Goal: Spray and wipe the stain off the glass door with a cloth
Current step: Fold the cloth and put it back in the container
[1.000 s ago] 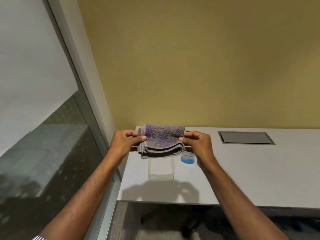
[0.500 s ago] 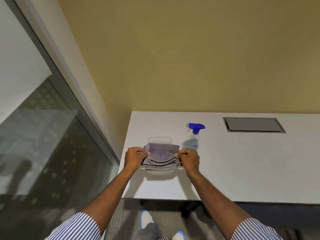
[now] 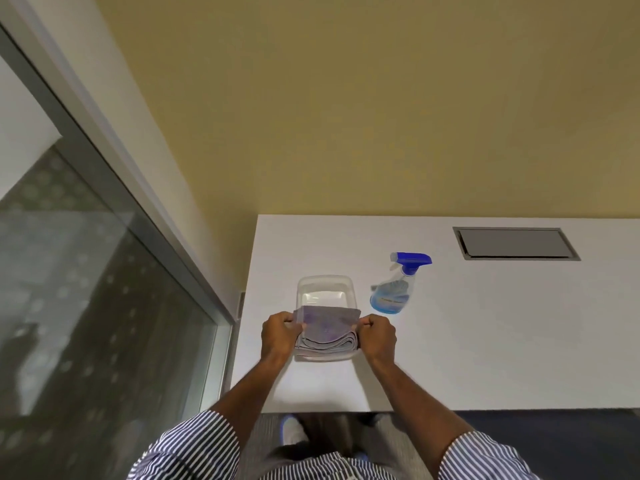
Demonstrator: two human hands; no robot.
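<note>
A folded grey cloth [image 3: 327, 329] with purple stains is held at both ends, my left hand [image 3: 280, 334] gripping its left side and my right hand [image 3: 378, 336] its right side. The cloth sits low over the near half of a clear plastic tray [image 3: 325, 284] on the white table [image 3: 485, 334]. A clear spray bottle [image 3: 396, 293] with a blue trigger head and blue liquid stands just right of the tray. The glass door [image 3: 86, 306] with its grey frame fills the left of the view; I cannot make out a stain on it.
A grey recessed hatch [image 3: 516, 243] is set into the table at the back right. A yellow wall [image 3: 346, 116] rises behind the table. The table's front edge is close to my body, with dark floor and my shoes below it.
Both hands have lowered the cloth from above the table down onto the tray. The view has tilted downward, so the spray bottle and my striped sleeves now show.
</note>
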